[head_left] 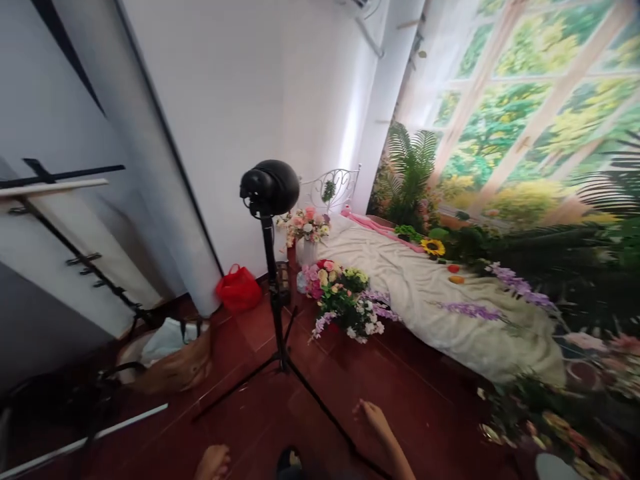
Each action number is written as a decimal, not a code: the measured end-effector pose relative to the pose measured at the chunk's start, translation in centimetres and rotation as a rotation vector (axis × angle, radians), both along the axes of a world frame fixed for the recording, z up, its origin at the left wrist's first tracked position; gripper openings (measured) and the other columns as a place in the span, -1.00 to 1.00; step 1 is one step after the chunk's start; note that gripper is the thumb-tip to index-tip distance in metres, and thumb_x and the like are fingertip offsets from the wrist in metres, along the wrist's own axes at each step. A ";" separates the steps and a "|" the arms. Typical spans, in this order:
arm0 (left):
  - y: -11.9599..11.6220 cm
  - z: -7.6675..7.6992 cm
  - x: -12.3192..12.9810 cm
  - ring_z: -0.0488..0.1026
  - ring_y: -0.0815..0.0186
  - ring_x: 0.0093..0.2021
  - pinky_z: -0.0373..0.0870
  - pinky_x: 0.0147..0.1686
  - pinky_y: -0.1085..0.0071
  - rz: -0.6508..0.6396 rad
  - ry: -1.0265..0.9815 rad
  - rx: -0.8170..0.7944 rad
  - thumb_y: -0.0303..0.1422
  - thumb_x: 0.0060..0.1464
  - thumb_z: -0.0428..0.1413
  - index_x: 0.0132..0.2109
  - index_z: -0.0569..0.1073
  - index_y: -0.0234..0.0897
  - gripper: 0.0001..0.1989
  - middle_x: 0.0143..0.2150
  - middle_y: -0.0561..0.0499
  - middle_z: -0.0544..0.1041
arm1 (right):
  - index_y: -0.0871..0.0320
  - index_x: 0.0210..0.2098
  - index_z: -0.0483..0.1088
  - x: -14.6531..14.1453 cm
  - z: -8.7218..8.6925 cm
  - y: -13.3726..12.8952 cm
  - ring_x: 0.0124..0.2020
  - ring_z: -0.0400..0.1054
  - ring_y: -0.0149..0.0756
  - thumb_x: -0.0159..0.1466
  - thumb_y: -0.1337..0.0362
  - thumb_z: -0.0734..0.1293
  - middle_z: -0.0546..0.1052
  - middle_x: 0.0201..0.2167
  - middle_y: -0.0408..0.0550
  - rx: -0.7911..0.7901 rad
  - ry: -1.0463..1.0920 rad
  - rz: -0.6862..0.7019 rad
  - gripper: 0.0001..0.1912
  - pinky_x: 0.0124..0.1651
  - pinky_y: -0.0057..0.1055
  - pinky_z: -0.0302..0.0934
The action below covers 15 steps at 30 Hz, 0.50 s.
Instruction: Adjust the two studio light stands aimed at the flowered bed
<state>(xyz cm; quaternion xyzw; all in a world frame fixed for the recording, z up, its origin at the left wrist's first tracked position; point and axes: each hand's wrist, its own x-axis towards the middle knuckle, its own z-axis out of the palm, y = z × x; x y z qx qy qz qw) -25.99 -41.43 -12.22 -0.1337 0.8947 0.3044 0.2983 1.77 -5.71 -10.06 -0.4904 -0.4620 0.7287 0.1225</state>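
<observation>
Low in the picture, my left hand (213, 461) is at the bottom edge, left of centre, over the red tiled floor. Its fingers are curled, and what they hold, if anything, is too small to tell. My right hand (371, 415) is further forward, right of centre, with its fingers bent and partly blurred. Between and beyond the hands stands a black tripod light stand (276, 300) with a round black lamp head (273, 188) on top. Neither hand touches it. The right hand is nearest to one of its legs.
A bed with a cream cover (400, 287) holds a sunflower (433, 247) and purple flowers. Bouquets (345, 300) stand on the floor beside it. A red bag (239, 288), a brown bag (177, 363) and a white pole (117, 427) lie left. More flowers (555, 427) are at lower right.
</observation>
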 end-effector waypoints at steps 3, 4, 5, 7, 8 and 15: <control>4.1 1.6 1.5 0.42 0.32 -0.64 0.23 -0.65 0.52 0.059 -0.124 0.267 -0.42 -0.18 0.07 -0.59 0.34 -0.29 -0.89 -0.69 0.07 0.39 | 0.17 -0.60 0.28 -5.8 2.8 1.0 -0.54 0.41 -0.32 0.02 -0.03 0.28 0.48 -0.59 -0.06 0.113 -0.034 0.195 -0.63 -0.39 -0.41 0.30; 5.9 2.3 1.7 0.42 0.32 -0.63 0.26 -0.61 0.49 0.044 -0.099 0.344 -0.40 -0.17 0.08 -0.59 0.34 -0.30 -0.87 -0.69 0.06 0.38 | 0.17 -0.59 0.27 -7.7 3.9 1.3 -0.53 0.41 -0.33 0.08 -0.01 0.25 0.48 -0.59 -0.06 0.151 -0.050 0.260 -0.64 -0.37 -0.41 0.30; 7.8 3.2 1.7 0.42 0.32 -0.61 0.31 -0.57 0.46 -0.009 -0.062 0.448 -0.38 -0.16 0.11 -0.58 0.36 -0.31 -0.87 -0.67 0.06 0.39 | 0.17 -0.58 0.26 -9.6 5.1 1.5 -0.52 0.42 -0.33 0.13 0.02 0.21 0.49 -0.57 -0.05 0.198 -0.082 0.328 -0.66 -0.37 -0.42 0.30; 11.7 5.1 0.6 0.44 0.29 -0.56 0.38 -0.47 0.36 -0.124 0.049 0.610 -0.34 -0.13 0.13 -0.52 0.39 -0.33 -0.86 -0.62 0.04 0.42 | 0.17 -0.52 0.25 -13.4 7.3 1.8 -0.48 0.44 -0.31 0.22 0.09 0.14 0.51 -0.51 -0.03 0.265 -0.131 0.471 -0.69 -0.39 -0.44 0.29; 13.5 6.2 -0.5 0.45 0.29 -0.51 0.41 -0.40 0.34 -0.132 0.087 0.648 -0.34 -0.11 0.12 -0.47 0.40 -0.33 -0.88 -0.58 0.02 0.44 | 0.17 -0.48 0.24 -15.3 8.4 1.8 -0.46 0.45 -0.31 0.25 0.13 0.11 0.52 -0.48 -0.01 0.297 -0.155 0.537 -0.71 -0.41 -0.45 0.28; 23.6 16.6 -10.7 0.36 0.26 0.03 0.26 0.10 0.22 -0.254 0.777 0.878 -0.34 -0.03 0.12 0.05 0.26 -0.34 -0.53 0.05 -0.20 0.37 | 0.18 -0.09 0.18 -27.6 14.8 3.8 -0.24 0.44 -0.32 0.20 0.32 0.25 0.50 -0.21 0.01 0.961 -0.155 0.775 -0.72 -0.23 -0.46 0.28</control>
